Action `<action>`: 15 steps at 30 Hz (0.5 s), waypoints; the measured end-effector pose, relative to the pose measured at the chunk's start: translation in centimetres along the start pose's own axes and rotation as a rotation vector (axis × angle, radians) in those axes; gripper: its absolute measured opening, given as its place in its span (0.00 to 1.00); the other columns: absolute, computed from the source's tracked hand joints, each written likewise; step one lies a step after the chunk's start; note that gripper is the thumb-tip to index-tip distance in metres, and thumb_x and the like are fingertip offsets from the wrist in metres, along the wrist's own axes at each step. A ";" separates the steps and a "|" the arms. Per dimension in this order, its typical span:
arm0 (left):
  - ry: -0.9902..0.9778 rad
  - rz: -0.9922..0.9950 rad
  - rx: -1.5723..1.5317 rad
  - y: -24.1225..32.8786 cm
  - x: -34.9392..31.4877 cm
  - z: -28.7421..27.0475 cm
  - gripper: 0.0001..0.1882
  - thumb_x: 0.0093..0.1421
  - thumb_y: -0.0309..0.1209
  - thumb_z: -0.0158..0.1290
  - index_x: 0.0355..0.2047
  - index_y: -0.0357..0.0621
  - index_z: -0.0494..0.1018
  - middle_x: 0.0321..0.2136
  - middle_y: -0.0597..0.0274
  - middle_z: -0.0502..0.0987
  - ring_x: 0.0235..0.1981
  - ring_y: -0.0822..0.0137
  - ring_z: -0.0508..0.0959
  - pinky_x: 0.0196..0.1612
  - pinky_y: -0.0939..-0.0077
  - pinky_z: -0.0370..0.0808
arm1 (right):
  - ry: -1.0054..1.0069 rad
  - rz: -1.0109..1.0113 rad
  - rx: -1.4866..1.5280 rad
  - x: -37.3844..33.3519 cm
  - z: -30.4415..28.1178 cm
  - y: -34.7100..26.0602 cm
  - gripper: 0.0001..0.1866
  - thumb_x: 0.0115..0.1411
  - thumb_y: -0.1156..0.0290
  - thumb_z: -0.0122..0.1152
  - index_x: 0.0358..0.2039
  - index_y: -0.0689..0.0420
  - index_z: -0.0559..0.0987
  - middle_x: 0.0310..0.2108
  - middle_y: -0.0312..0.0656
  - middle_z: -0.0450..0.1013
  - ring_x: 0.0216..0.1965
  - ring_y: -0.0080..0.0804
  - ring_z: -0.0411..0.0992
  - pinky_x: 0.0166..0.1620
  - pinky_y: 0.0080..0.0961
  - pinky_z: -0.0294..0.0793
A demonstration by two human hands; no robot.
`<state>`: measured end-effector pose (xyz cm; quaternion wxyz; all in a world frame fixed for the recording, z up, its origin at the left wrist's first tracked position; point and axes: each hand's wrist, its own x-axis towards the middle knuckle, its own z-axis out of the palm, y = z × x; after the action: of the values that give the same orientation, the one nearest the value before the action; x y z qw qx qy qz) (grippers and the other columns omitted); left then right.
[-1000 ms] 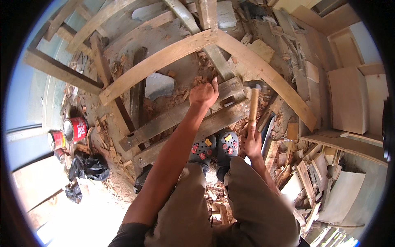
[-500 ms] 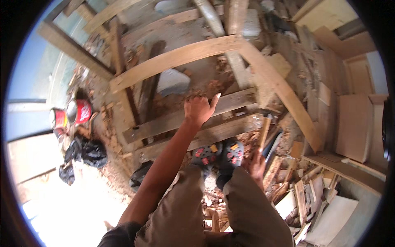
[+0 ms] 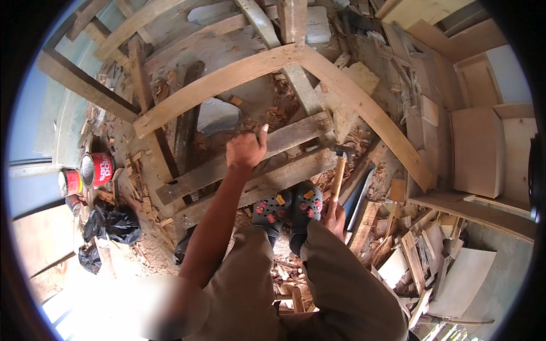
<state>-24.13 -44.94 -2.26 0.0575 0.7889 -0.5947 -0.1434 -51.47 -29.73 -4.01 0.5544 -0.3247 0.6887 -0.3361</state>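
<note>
A wooden frame (image 3: 210,87) spread out beyond a worker's bare hands, and steady work on it seemed to call first for timber that would not rock. The farther plank (image 3: 296,135) ran beneath the left hand (image 3: 246,150), with the nearer plank (image 3: 296,170) closer to the body. The hands were well apart: the right hand (image 3: 333,219) was closed around the lower handle of a hammer (image 3: 339,179), while the left had its fingers curled and thumb raised, and whether it clamped anything could not be told. The hammer head lay just beside the nearer plank's right end, contact unclear; a flat, measured blow, clear of fingers and toes, would likely serve best.

Ahead of the hands, the frame's pale beams looked smooth and bowed, perhaps from the lens; both planks were greyer and weathered. Flat, splintery offcuts (image 3: 412,261) lay heaped right of the right hand. Left of the left hand sat glossy, crumpled black plastic (image 3: 116,223) and round red tins (image 3: 99,169). Perforated grey clogs (image 3: 273,209) stood between the hands, nearer the body.
</note>
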 end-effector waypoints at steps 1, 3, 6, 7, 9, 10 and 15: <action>0.034 0.004 0.013 -0.1 -0.1 0.2 0.38 0.69 0.57 0.35 0.24 0.36 0.81 0.23 0.40 0.79 0.30 0.40 0.81 0.39 0.49 0.78 | 0.014 -0.046 -0.062 0.0 0.0 -0.4 0.30 0.72 0.44 0.39 0.22 0.56 0.68 0.16 0.29 0.59 0.17 0.20 0.55 0.22 0.26 0.54; 0.124 0.037 0.017 0.2 -0.7 0.7 0.37 0.69 0.55 0.36 0.24 0.37 0.81 0.22 0.41 0.79 0.27 0.42 0.82 0.36 0.51 0.79 | 0.047 -0.065 -0.089 -0.2 -0.8 1.3 0.31 0.72 0.43 0.39 0.22 0.56 0.68 0.16 0.30 0.60 0.18 0.21 0.56 0.22 0.26 0.54; 0.087 0.070 0.056 0.3 0.1 0.7 0.36 0.69 0.54 0.37 0.22 0.38 0.80 0.21 0.41 0.79 0.25 0.43 0.81 0.33 0.49 0.79 | 0.089 -0.047 -0.082 0.7 -0.6 1.7 0.31 0.71 0.42 0.40 0.22 0.56 0.69 0.14 0.30 0.59 0.18 0.20 0.55 0.22 0.28 0.54; 0.067 0.068 0.061 0.1 0.2 0.8 0.36 0.69 0.54 0.37 0.21 0.38 0.80 0.21 0.41 0.79 0.25 0.43 0.81 0.33 0.49 0.79 | 0.098 -0.073 -0.057 0.6 -0.3 2.5 0.30 0.71 0.42 0.40 0.22 0.55 0.68 0.14 0.29 0.59 0.18 0.20 0.55 0.21 0.27 0.54; 0.081 0.049 0.085 -0.4 -0.4 0.8 0.36 0.69 0.54 0.37 0.19 0.38 0.79 0.21 0.41 0.79 0.25 0.43 0.81 0.32 0.49 0.78 | 0.075 -0.101 0.013 0.6 -0.1 3.1 0.29 0.71 0.43 0.42 0.21 0.53 0.67 0.14 0.27 0.58 0.16 0.18 0.55 0.19 0.26 0.53; 0.119 0.068 0.056 -0.7 -0.2 0.8 0.37 0.69 0.54 0.37 0.18 0.37 0.78 0.20 0.41 0.78 0.24 0.42 0.81 0.32 0.48 0.78 | 0.041 -0.101 0.057 0.7 0.0 2.7 0.28 0.71 0.44 0.42 0.21 0.52 0.66 0.14 0.26 0.58 0.16 0.17 0.55 0.19 0.24 0.52; 0.401 0.506 -0.081 -1.0 -1.6 1.1 0.25 0.63 0.52 0.51 0.34 0.38 0.75 0.31 0.48 0.79 0.37 0.48 0.79 0.42 0.55 0.74 | 0.022 -0.027 0.188 0.7 -0.1 1.6 0.27 0.71 0.45 0.45 0.19 0.49 0.64 0.13 0.24 0.56 0.15 0.14 0.54 0.17 0.21 0.50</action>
<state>-23.95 -43.05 -3.26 0.2387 0.6257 -0.7426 0.0100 -51.84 -29.35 -5.71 0.5703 -0.2770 0.6556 -0.4102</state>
